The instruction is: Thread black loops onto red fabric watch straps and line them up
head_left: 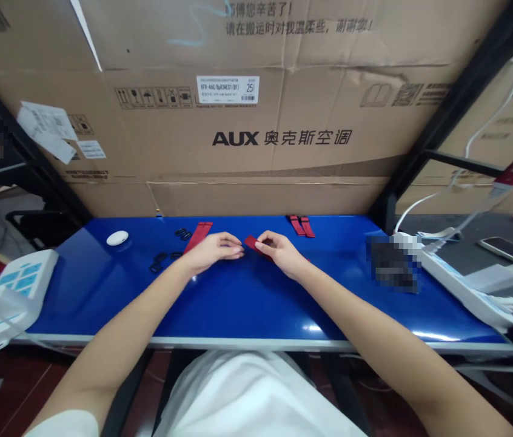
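Both my hands rest on a glossy blue table (247,297). My right hand (279,252) pinches the end of a short red strap (251,243) between thumb and fingers. My left hand (213,250) lies just left of it with its fingers closed and pointing at the strap's free end; whether it holds anything is hidden. A pile of red straps (198,235) lies behind my left hand. Several small black buckles (182,233) and more of these black buckles (159,261) lie to the left of it.
Two more red straps (301,225) lie at the table's back right. A white oval object (117,238) sits at the back left. A white power strip (11,291) lies on the left, a long white device (466,288) on the right. Cardboard boxes (247,139) wall the back.
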